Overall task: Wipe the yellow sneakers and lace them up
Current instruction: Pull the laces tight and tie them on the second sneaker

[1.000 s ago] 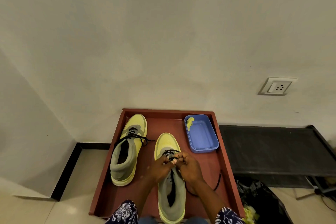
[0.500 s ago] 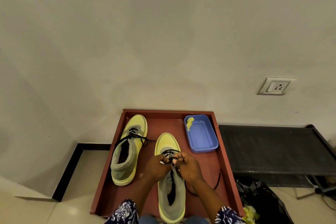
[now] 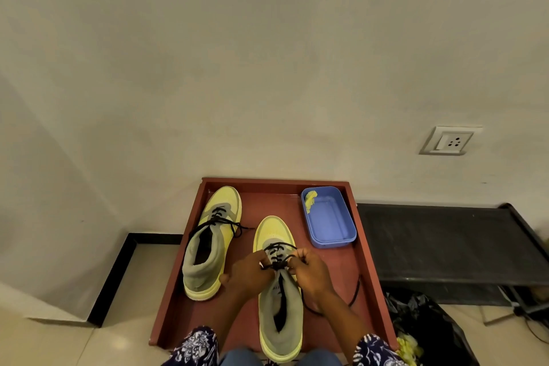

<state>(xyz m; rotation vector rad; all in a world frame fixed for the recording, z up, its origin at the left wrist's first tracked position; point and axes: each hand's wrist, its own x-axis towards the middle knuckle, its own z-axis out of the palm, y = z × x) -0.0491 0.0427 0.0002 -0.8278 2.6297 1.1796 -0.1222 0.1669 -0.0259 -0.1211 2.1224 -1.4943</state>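
Head view: red-brown tray [image 3: 367,270] on the floor against a wall, holding two yellow sneakers, toes toward the wall. Left sneaker [image 3: 212,242] stands laced, apart from the hands. Near sneaker [image 3: 279,291] sits at the tray's middle; left hand [image 3: 251,273] and right hand [image 3: 312,272] meet over its tongue, fingers curled, each pinching the black lace [image 3: 278,263]. Blue tub [image 3: 328,218] at the tray's far right corner holds a yellow cloth [image 3: 310,199]. Black bench [image 3: 439,244] stands to the right.

Sneakers [image 3: 212,242] left of tub [image 3: 328,218], on tray [image 3: 367,270]
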